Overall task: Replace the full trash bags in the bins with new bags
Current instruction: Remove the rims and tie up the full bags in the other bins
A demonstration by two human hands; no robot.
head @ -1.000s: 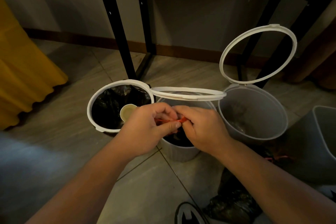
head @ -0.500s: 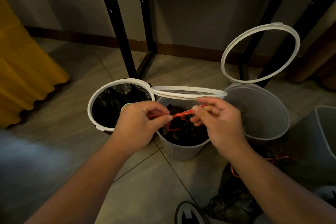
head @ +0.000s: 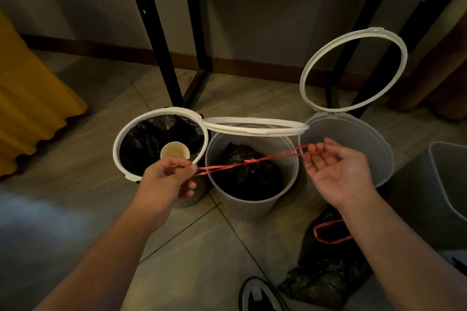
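Observation:
Three round grey bins stand in a row on the tiled floor. The middle bin [head: 252, 206] holds a full black trash bag [head: 249, 171] whose red drawstring [head: 252, 161] is knotted above it and stretched taut sideways. My left hand [head: 168, 180] pinches the drawstring's left end. My right hand [head: 336, 171], palm up, holds the right loop hooked over its curled fingertips. The left bin [head: 121, 144] is lined with a black bag and has a paper cup [head: 174, 151] inside. The right bin [head: 353, 139] holds no bag, and its ring lid [head: 353, 70] is flipped up.
A tied black bag with a red drawstring [head: 326, 267] lies on the floor at lower right, beside my shoe [head: 260, 295]. A square grey bin [head: 447, 179] stands at the far right. Black table legs [head: 156, 33] rise behind the bins. Yellow fabric [head: 30, 98] hangs at left.
My hands have moved apart from over the middle bin, pulling the red drawstring out tight to both sides and uncovering the knotted bag.

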